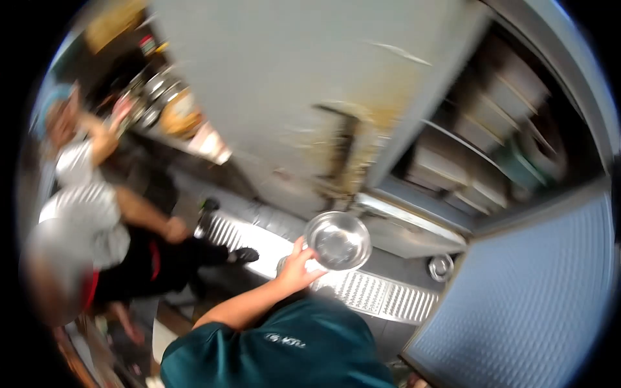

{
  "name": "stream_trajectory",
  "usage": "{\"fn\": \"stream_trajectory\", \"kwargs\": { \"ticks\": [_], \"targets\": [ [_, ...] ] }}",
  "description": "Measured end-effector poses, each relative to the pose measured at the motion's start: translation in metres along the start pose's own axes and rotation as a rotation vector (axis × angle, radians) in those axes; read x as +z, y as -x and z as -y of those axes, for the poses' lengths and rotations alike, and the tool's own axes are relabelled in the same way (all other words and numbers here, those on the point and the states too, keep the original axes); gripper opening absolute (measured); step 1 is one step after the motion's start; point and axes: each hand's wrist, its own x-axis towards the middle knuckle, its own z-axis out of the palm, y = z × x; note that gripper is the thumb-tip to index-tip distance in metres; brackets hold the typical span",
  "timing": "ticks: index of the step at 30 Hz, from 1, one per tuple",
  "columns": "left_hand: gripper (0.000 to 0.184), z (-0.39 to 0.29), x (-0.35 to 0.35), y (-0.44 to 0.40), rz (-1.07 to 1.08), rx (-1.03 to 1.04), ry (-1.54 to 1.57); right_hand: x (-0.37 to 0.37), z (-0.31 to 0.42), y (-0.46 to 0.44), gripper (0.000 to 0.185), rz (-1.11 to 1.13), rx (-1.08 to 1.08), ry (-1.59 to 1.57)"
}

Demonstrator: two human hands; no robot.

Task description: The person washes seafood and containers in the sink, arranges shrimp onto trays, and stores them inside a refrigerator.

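Observation:
A round, shiny metal bowl (337,240) is held out in front of me by its left rim. My left hand (297,268) grips that rim, with the fingers at the bowl's edge; the bowl's inside faces up and shows nothing I can make out in it. Just beyond the bowl is the lower edge of a worn grey door (284,71) with a dark handle. My right hand does not show in the picture.
To the right stands an open cabinet with stacked containers (446,158) and a quilted blue-grey door panel (524,291). A metal drain grate (369,292) runs along the floor. Co-workers (97,233) are at the left, near a counter with bowls (162,84).

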Motion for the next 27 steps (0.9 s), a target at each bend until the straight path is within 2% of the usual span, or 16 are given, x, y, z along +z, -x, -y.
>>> {"fn": "stream_trajectory", "kwargs": {
  "ticks": [3, 4, 5, 8, 12, 14, 16, 18, 24, 27],
  "targets": [
    [0.042, 0.005, -0.015, 0.01, -0.133, -0.195, 0.069, 0.073, -0.003, -0.015, 0.063, 0.139, 0.165, 0.049],
    [0.042, 0.021, -0.025, 0.014, -0.178, -0.223, 0.044, 0.094, -0.006, -0.018, 0.063, 0.193, 0.193, 0.069],
    [0.043, 0.042, -0.037, 0.014, -0.27, -0.117, 0.008, 0.12, -0.007, -0.016, 0.063, 0.238, 0.223, 0.087],
    [0.043, 0.086, -0.07, 0.022, -0.348, -0.318, 0.016, 0.183, -0.014, -0.013, 0.063, 0.388, 0.29, 0.113],
    [0.044, 0.132, -0.08, -0.005, -0.569, -0.337, -0.139, 0.268, -0.023, -0.037, 0.064, 0.655, 0.382, 0.102],
    [0.043, 0.149, -0.092, -0.023, -0.658, -0.483, -0.046, 0.308, -0.032, -0.043, 0.064, 0.754, 0.417, 0.112],
    [0.043, 0.179, -0.109, -0.036, -0.736, -0.616, 0.042, 0.366, -0.042, -0.04, 0.069, 0.78, 0.401, 0.234],
    [0.041, 0.215, -0.116, -0.038, -0.811, -0.592, -0.053, 0.398, -0.06, -0.054, 0.073, 0.787, 0.396, 0.345],
    [0.04, 0.292, -0.147, -0.025, -0.902, -0.593, -0.161, 0.422, -0.144, -0.094, 0.073, 0.697, 0.449, 0.527],
    [0.039, 0.316, -0.183, -0.037, -0.951, -0.555, -0.066, 0.446, -0.182, -0.106, 0.068, 0.667, 0.526, 0.582]
  ]
}}
